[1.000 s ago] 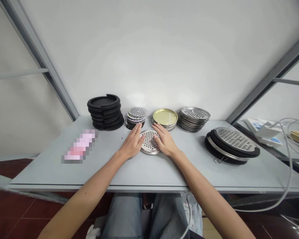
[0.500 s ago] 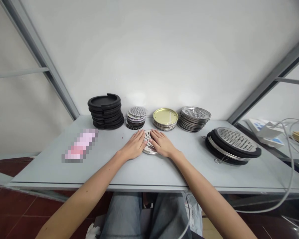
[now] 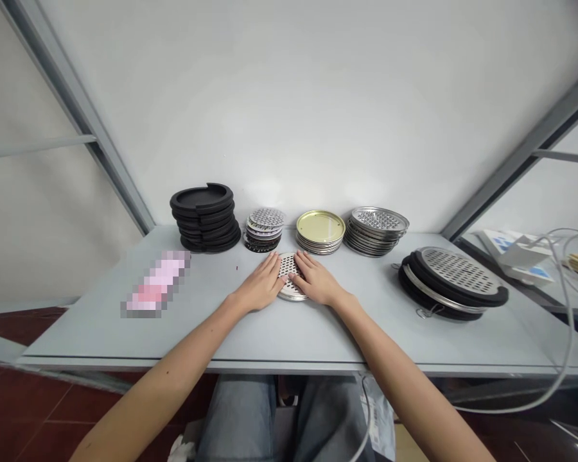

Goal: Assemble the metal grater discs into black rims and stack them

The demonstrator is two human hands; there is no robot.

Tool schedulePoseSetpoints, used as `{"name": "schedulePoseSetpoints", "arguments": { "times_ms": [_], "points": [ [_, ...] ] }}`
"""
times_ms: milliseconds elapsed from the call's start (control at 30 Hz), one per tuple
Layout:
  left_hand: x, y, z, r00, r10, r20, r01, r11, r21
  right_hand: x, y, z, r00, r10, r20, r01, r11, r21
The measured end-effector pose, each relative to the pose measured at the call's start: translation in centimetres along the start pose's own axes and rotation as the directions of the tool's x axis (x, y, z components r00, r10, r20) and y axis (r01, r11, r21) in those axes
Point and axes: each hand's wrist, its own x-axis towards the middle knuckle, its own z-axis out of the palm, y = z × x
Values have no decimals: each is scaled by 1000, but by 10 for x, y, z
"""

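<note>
A round perforated metal disc [image 3: 288, 264] with a shiny rim lies flat on the grey table in front of me. My left hand [image 3: 262, 280] rests over its left side, fingers stretched out flat. Over the right side lies my right hand [image 3: 316, 279], palm down and fingers extended. The thumbs point toward each other near the middle of the disc. Both hands cover much of its surface, so only the centre and the near rim show.
Along the back stand stacks of black rings [image 3: 205, 218], patterned discs [image 3: 264, 229], yellowish lids [image 3: 320, 228] and perforated metal discs [image 3: 376, 228]. A black-rimmed round assembly [image 3: 455, 282] with wire clips sits at right. A blurred pink item [image 3: 158, 282] lies left. A white cable [image 3: 569, 308] hangs at right.
The view has shifted very slightly. Both hands stay on the disc, with a little more of its perforated centre visible between them.
</note>
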Motion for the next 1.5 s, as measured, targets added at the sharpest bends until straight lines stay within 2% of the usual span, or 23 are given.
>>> {"name": "schedulePoseSetpoints", "arguments": {
  "times_ms": [133,267,333,467,567,633,733,800,900,1000,1100,1267,1367,1500],
  "points": [
    [-2,1,-2,997,-42,60,42,999,4,1,3,3,1000,-11,-19,11,1000,26],
    [-4,-1,-9,989,-13,146,16,1000,-16,2,5,-1,1000,-4,-24,6,997,80],
    [-5,-2,-11,989,3,149,1,1000,-25,2,6,-3,1000,2,-27,0,994,105],
    [-5,-3,-11,996,66,61,-66,998,-1,2,3,-8,996,26,-80,-11,983,182],
    [-3,-2,-11,990,113,-80,-111,993,33,4,3,-15,989,65,-135,-18,944,328],
    [-1,-2,-11,973,124,-195,-121,992,23,4,4,-19,975,135,-176,-50,908,417],
    [1,-3,-13,940,74,-333,-103,992,-70,3,8,-25,935,224,-274,-72,878,474],
    [3,-5,-14,924,-19,-383,-54,982,-180,1,9,-28,921,191,-341,-5,879,477],
    [5,-9,-15,887,-170,-428,9,935,-354,1,8,-28,903,80,-423,130,886,445],
    [7,-12,-16,866,-220,-449,-9,891,-453,2,8,-25,873,64,-483,162,896,413],
    [5,-10,-18,855,-143,-499,-83,911,-403,2,9,-22,854,78,-515,146,913,380],
    [1,-3,-19,837,104,-537,-232,956,-178,0,7,-23,849,3,-528,178,940,291],
    [1,-2,-18,833,124,-539,-258,949,-181,0,6,-23,853,-3,-522,185,937,296],
    [4,-5,-19,820,46,-570,-268,911,-312,3,10,-22,855,114,-505,115,909,400]
  ]
}}
